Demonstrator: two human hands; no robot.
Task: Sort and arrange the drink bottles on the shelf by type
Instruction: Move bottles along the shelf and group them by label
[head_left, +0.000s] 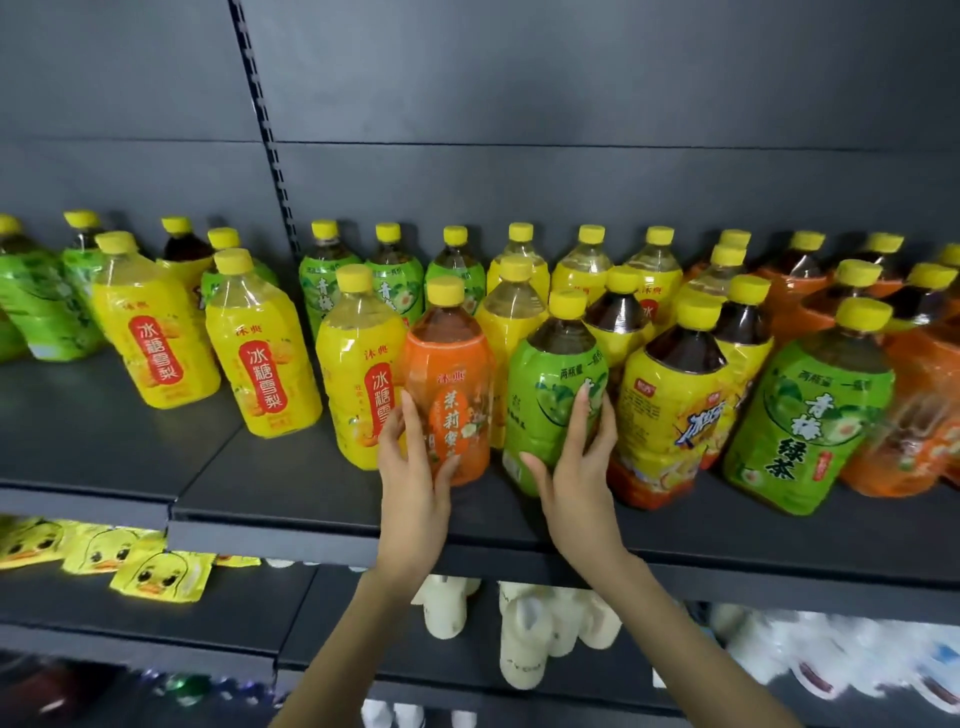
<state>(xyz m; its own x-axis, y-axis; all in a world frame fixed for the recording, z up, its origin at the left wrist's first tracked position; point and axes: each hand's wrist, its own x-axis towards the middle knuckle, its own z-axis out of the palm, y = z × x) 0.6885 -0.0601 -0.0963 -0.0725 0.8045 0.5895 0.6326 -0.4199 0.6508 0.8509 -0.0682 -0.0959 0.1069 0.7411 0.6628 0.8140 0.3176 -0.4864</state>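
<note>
Nearest you, your left hand (415, 467) wraps the lower body of the orange jasmine tea bottle (449, 374), thumb on one flank and fingers curled round the other. Your right hand (576, 467) grips the green plum tea bottle (550, 384) just right of the orange bottle, thumb low on its label and fingers up its far side. Both bottles stand upright near the front edge of the shelf (311, 535), almost touching each other.

You appear to be at the pick-up step: two mismatched bottles taken from a mixed front row, neither clearly lifted yet.

Immediately left of the orange bottle stands a yellow pear drink bottle (358, 374), with two more of its kind further left. To the right of the orange bottle, beyond the green one, come a yellow iced tea bottle (670, 415) and a second green plum tea bottle (810, 415).

Behind the orange bottle, the back row already shows some grouping: green bottles (395, 275) directly behind it, yellow ones behind and to its right, and orange bottles (789, 280) far to its right.

The next move likely calls for lifting each bottle clear of its neighbours without knocking them, carrying the orange one rightward to its group and the green one back toward the greens. Gaps there look tight, so you may need to make room first.
</note>
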